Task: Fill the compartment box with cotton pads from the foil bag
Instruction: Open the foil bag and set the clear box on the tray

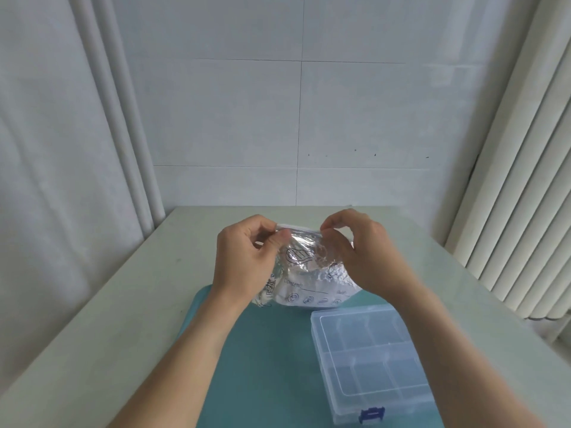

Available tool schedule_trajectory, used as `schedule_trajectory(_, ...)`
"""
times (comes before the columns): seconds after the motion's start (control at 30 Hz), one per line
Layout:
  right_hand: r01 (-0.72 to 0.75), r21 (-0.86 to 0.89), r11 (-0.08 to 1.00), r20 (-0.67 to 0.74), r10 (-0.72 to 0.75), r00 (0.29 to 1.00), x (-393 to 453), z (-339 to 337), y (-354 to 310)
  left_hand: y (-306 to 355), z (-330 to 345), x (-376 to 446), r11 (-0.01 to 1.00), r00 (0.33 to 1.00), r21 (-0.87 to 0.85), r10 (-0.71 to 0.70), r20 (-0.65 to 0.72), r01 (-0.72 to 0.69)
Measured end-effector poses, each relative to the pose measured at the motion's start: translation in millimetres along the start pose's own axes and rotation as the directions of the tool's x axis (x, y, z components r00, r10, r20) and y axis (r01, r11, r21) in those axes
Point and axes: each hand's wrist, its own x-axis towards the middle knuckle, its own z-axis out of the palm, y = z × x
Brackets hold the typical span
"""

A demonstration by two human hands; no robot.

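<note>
Your left hand (244, 261) and right hand (364, 257) pinch the foil bag (306, 273) top edge, fingers clamped on it; closed compartment box (370, 362) at 5 o'clock

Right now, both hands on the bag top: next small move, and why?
Probably pull the bag's mouth apart. The left hand and right hand each pinch the top strip of the foil bag, which looks closed, and no cotton pads show. The clear box beside it on the teal mat has its lid shut, so it would need opening next.
</note>
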Motion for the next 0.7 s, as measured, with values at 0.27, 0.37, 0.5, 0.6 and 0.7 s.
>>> schedule_trajectory(0.27, -0.193, -0.199, 0.961, 0.16, 0.227, 0.961, 2.9, -12.5, 38.7, -21.2, -15.0, 11.3, 0.948, 0.936, -0.088, -0.316, -0.156, 0.305)
schedule_trajectory(0.37, -0.258, -0.206, 0.944, 0.184, 0.296, 0.937, 2.3, -17.1, 44.8, -30.9, -22.2, 15.5, 0.898, 0.879, -0.158, -0.436, -0.193, 0.411)
schedule_trajectory(0.5, -0.275, -0.145, 0.95, 0.2, 0.3, 0.933, 3.0, -14.4, 40.8, -32.0, -26.2, 17.4, 0.87, 0.864, -0.122, -0.49, -0.115, 0.477)
schedule_trajectory(0.6, -0.382, 0.059, 0.922, 0.241, 0.358, 0.902, 2.0, -11.9, 34.2, -23.0, -30.3, 19.7, 0.855, 0.85, -0.055, -0.518, -0.092, 0.515)
schedule_trajectory(0.7, -0.519, 0.276, 0.809, 0.319, 0.432, 0.843, 1.2, -8.8, 23.7, -8.2, -29.9, 18.1, 0.846, 0.849, 0.082, -0.528, -0.013, 0.527)
